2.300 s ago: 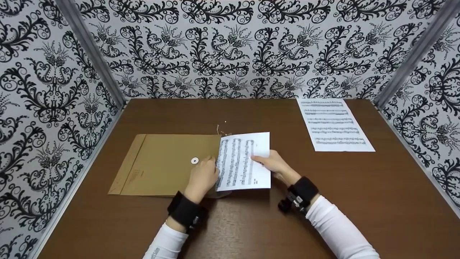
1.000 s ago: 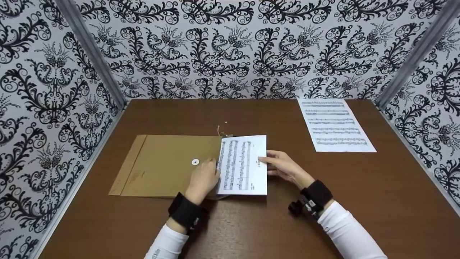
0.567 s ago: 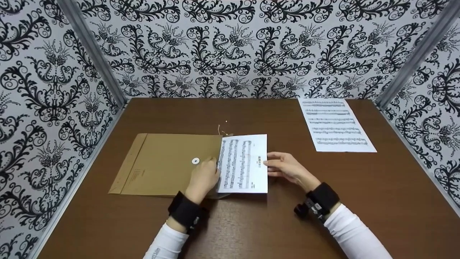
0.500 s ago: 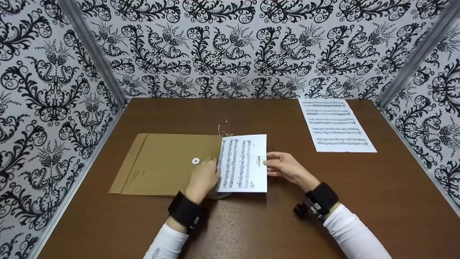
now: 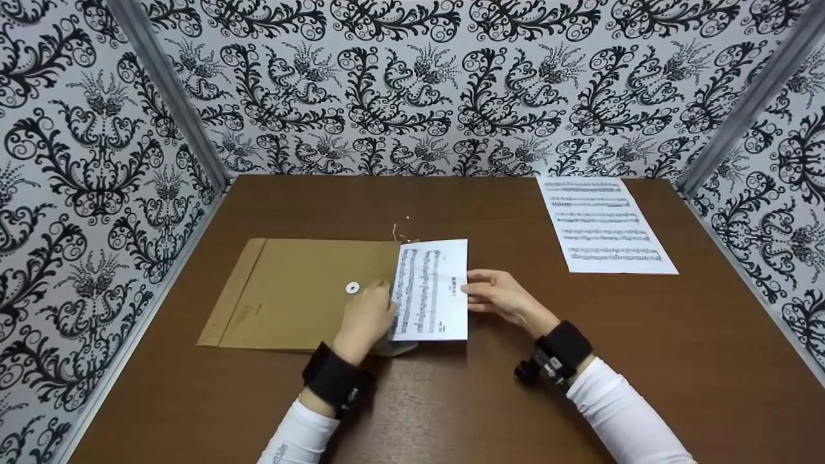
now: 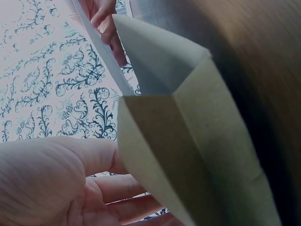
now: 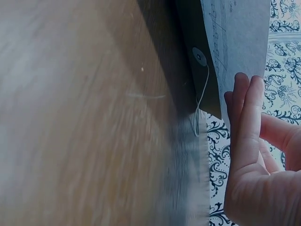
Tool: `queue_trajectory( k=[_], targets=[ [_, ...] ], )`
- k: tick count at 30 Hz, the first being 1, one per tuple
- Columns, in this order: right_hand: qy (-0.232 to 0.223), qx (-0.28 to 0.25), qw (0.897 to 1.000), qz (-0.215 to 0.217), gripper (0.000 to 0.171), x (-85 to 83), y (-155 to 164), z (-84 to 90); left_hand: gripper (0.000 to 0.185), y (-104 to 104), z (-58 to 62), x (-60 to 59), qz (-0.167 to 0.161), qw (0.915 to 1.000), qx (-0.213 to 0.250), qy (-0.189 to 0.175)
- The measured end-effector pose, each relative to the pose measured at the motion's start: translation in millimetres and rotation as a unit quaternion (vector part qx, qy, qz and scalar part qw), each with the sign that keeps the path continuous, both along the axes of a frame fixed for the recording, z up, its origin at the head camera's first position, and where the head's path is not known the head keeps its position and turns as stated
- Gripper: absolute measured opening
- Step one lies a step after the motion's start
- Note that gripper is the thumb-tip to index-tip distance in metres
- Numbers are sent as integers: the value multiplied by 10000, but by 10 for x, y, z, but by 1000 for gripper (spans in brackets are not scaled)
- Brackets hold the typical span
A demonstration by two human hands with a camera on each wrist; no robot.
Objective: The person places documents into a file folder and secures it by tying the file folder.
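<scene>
A brown string-tie envelope (image 5: pixel 296 283) lies on the table with its mouth toward the right. My left hand (image 5: pixel 367 316) pinches the upper edge of that mouth; in the left wrist view the envelope's mouth (image 6: pixel 183 117) gapes beside my thumb. My right hand (image 5: pixel 506 298) pinches the outer edge of the sheet music (image 5: pixel 432 290), thumb on top and fingers underneath. The sheet's left part is hidden inside the envelope. In the right wrist view the open flap, with a white button (image 7: pixel 199 56) and loose string (image 7: pixel 203 94), shows below the sheet.
Another sheet of music (image 5: pixel 606 225) lies at the back right of the brown table (image 5: pixel 464 406). Patterned walls (image 5: pixel 412 84) enclose the table at the back and both sides. A second white button (image 5: pixel 352 288) sits on the envelope's face.
The sheet music has slid left, deeper into the envelope, and my right hand has shifted its grip to the sheet's outer edge. My left hand has stayed at the envelope's mouth.
</scene>
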State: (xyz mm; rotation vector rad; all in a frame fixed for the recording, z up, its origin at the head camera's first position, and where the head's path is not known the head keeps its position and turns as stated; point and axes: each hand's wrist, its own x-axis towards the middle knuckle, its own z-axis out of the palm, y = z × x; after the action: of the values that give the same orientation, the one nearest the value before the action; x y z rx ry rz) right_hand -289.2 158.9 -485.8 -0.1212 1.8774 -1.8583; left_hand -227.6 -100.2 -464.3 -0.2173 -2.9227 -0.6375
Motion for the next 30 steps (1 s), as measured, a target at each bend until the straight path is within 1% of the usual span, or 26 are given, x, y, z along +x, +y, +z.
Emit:
queue_trajectory(
  k=[5, 10, 17, 23, 28, 30],
  targets=[
    [4, -35, 10000, -8, 52, -24, -73, -16, 22, 3, 5, 5, -7, 10000, -71, 68],
    [-40, -105, 9999, -70, 50, -47, -158, -40, 26, -5, 9, 9, -5, 9999, -90, 52],
    [-151, -192, 9996, -121, 50, -63, -289, -47, 21, 0, 4, 8, 13, 9999, -80, 64],
    [-152, -288, 9995, 19, 49, -69, -345, -81, 27, -1, 3, 0, 20, 10000, -86, 25],
    [-192, -302, 9994, -19, 50, -64, -408, -55, 32, -3, 9, -4, 21, 10000, -87, 2],
    [-200, -270, 9994, -53, 52, -59, -437, -32, 32, 0, 12, -1, -4, 9999, -87, 52]
  ],
)
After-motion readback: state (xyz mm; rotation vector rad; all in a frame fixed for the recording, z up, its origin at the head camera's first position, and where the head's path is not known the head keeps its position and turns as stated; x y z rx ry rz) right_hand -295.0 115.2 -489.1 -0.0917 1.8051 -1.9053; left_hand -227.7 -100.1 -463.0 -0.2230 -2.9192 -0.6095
